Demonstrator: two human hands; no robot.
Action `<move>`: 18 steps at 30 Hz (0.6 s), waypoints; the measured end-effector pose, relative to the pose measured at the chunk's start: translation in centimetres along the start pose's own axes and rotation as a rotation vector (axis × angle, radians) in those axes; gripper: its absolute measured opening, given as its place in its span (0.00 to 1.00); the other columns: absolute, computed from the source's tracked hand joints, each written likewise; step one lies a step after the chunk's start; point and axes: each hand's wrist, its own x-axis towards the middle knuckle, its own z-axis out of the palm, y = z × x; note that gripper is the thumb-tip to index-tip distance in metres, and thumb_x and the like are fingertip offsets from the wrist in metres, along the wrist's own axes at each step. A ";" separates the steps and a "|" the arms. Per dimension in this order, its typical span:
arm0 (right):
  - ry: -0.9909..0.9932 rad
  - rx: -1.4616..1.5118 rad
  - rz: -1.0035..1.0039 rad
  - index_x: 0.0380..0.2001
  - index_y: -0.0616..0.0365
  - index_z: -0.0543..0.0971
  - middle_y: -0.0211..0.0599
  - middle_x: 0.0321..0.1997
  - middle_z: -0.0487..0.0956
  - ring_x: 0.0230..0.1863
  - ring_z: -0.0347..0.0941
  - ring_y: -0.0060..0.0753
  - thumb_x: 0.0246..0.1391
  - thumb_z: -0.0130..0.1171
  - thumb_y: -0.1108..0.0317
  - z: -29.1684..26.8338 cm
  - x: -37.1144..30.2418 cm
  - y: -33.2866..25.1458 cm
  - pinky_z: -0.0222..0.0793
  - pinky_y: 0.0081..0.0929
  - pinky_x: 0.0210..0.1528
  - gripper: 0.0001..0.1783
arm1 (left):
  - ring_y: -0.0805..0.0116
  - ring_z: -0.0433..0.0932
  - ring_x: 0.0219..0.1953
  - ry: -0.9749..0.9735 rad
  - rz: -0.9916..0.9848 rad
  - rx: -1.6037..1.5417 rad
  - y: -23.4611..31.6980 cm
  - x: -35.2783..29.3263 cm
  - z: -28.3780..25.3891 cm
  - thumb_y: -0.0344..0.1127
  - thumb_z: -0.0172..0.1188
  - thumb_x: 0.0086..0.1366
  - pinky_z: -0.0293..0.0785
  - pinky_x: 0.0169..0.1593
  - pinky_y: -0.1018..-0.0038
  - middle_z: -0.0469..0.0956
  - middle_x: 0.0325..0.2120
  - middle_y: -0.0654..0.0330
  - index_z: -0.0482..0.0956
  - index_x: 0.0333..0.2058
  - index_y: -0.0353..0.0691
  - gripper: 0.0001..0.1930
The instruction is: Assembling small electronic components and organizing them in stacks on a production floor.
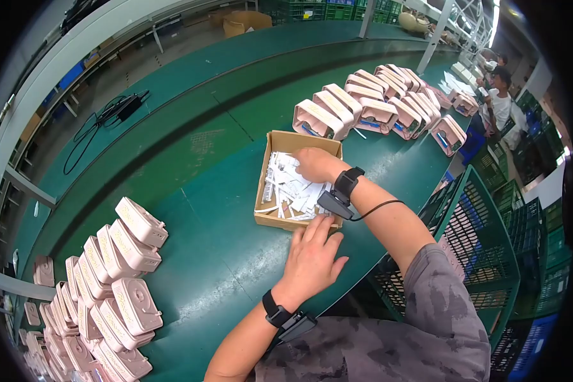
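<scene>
Down inside the cardboard box [282, 221] with the right hand [316, 164], by its far wall, right at the white slips [293, 188], strewn every which way toward its near wall; can't tell the pinch, fingertips hidden. Resting the left hand [311, 260] at the near wall, empty, fingers loosely apart.

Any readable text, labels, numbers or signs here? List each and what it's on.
None legible.
Pink casings: gold marks, too small and blurred.
Green crate, top: yellowish label, too small.
Blue crate, lower right: pale patch, unreadable.
White slips: too blurred to tell.
</scene>
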 end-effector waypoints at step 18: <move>0.204 0.555 -0.310 0.44 0.69 0.73 0.60 0.43 0.80 0.46 0.78 0.59 0.65 0.54 0.64 -6.6 -6.0 -7.7 0.72 0.42 0.49 0.16 | 0.65 0.72 0.58 0.818 -0.534 -1.405 -2.8 0.2 -5.6 0.35 0.65 0.68 0.74 0.57 0.69 0.72 0.58 0.51 0.62 0.62 0.32 0.29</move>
